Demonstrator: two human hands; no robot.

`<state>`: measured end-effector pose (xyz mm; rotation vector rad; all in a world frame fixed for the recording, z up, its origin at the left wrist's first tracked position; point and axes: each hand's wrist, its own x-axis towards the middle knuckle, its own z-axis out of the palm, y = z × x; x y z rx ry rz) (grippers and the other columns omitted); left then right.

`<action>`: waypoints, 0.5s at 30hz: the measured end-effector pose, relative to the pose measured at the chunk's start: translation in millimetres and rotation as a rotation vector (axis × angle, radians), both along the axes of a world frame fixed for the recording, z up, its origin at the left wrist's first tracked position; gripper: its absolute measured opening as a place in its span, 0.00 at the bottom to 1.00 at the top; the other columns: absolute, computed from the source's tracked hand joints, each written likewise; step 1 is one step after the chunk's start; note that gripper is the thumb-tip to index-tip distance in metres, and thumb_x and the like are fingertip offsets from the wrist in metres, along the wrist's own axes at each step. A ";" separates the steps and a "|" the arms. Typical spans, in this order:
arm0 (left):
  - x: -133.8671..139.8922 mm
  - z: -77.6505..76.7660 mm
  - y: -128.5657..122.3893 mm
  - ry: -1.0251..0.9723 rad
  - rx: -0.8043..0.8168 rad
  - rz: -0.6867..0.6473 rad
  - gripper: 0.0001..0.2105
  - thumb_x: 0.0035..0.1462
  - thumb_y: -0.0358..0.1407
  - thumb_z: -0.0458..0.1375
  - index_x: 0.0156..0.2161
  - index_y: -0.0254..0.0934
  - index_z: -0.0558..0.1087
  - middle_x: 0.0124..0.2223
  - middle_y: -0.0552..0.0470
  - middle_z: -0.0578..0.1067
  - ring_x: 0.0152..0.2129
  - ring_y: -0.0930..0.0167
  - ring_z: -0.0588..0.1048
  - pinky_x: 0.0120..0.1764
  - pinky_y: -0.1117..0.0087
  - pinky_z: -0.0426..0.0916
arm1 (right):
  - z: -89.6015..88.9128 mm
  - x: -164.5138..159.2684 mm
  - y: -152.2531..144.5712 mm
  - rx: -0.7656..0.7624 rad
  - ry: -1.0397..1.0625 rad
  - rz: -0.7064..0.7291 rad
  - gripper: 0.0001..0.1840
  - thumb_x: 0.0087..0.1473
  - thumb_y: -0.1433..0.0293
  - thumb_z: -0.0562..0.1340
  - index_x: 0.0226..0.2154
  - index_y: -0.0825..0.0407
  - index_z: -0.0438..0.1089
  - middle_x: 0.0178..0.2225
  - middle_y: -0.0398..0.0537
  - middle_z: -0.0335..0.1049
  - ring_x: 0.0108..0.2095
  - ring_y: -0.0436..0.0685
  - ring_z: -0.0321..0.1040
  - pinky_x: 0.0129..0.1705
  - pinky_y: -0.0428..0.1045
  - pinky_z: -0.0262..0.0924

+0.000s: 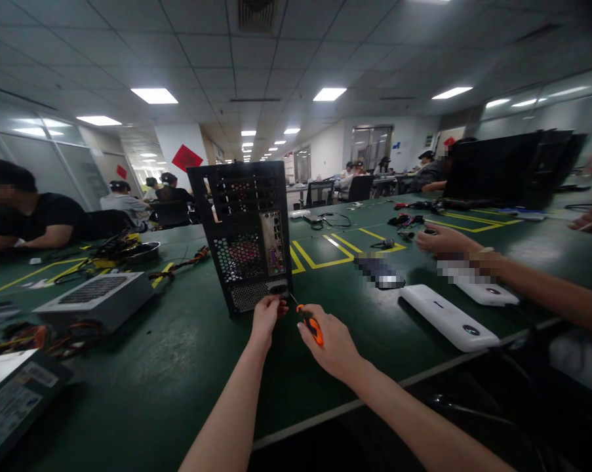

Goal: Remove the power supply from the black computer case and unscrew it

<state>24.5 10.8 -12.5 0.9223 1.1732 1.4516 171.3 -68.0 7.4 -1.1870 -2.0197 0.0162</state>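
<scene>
A black computer case stands upright on the green table, its rear panel turned toward me. The panel shows a honeycomb vent, a metal strip of ports and a power supply at the bottom. My left hand is at the lower right corner of the case, just under the power socket, with its fingers pinched together; what they hold, if anything, is hidden. My right hand grips an orange and black screwdriver. Its thin shaft points up and left to the case's lower right edge, near my left fingertips.
Left of the case lie a grey power supply, another metal unit and bundled cables. To the right are a white oblong device, a blurred phone and another person's hand. Monitors stand farther back.
</scene>
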 end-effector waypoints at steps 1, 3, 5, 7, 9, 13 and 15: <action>-0.4 0.1 -0.4 0.003 -0.002 0.001 0.05 0.48 0.25 0.51 0.31 0.30 0.68 0.25 0.50 0.72 0.19 0.77 0.71 0.23 0.76 0.64 | -0.9 0.4 0.2 -0.003 0.007 -0.003 0.11 0.53 0.68 0.53 0.41 0.52 0.60 0.31 0.45 0.65 0.30 0.52 0.62 0.34 0.49 0.56; -1.0 0.3 -1.2 0.007 -0.004 0.005 0.05 0.48 0.25 0.51 0.32 0.30 0.68 0.26 0.49 0.72 0.19 0.77 0.71 0.24 0.76 0.64 | -1.8 1.1 -0.2 0.019 -0.033 0.008 0.10 0.50 0.73 0.55 0.38 0.52 0.61 0.32 0.46 0.64 0.32 0.53 0.62 0.36 0.49 0.56; -1.2 0.6 -2.0 0.008 -0.004 0.007 0.05 0.49 0.26 0.51 0.32 0.30 0.68 0.27 0.49 0.72 0.19 0.77 0.71 0.24 0.76 0.65 | -0.9 1.3 -1.2 0.054 -0.097 0.032 0.11 0.47 0.77 0.56 0.36 0.50 0.63 0.33 0.46 0.63 0.34 0.53 0.61 0.38 0.49 0.55; -1.1 1.2 -2.6 0.007 -0.003 0.005 0.05 0.49 0.26 0.51 0.32 0.30 0.68 0.27 0.49 0.72 0.19 0.77 0.71 0.24 0.76 0.65 | 1.0 1.0 -2.4 0.068 -0.119 0.043 0.09 0.47 0.76 0.56 0.34 0.50 0.64 0.32 0.46 0.62 0.34 0.54 0.61 0.38 0.50 0.55; -1.1 1.7 -3.0 0.006 -0.001 -0.001 0.05 0.49 0.26 0.51 0.33 0.30 0.68 0.27 0.48 0.72 0.20 0.76 0.71 0.24 0.76 0.65 | 2.4 0.5 -2.9 0.068 -0.093 0.040 0.07 0.51 0.70 0.56 0.35 0.50 0.64 0.33 0.47 0.63 0.34 0.54 0.61 0.38 0.50 0.55; -1.4 1.8 -2.8 0.004 0.000 -0.010 0.05 0.49 0.26 0.52 0.33 0.29 0.68 0.27 0.48 0.73 0.20 0.76 0.72 0.24 0.75 0.65 | 0.1 0.6 -1.3 0.050 0.006 0.008 0.11 0.54 0.69 0.52 0.41 0.52 0.60 0.33 0.47 0.65 0.32 0.53 0.63 0.36 0.50 0.56; -1.7 1.1 -2.4 0.003 0.000 -0.010 0.05 0.49 0.27 0.52 0.33 0.29 0.68 0.28 0.48 0.73 0.20 0.76 0.72 0.24 0.75 0.65 | -1.3 1.3 -0.5 0.064 -0.018 0.004 0.10 0.51 0.72 0.54 0.39 0.52 0.60 0.33 0.47 0.65 0.32 0.53 0.63 0.36 0.50 0.56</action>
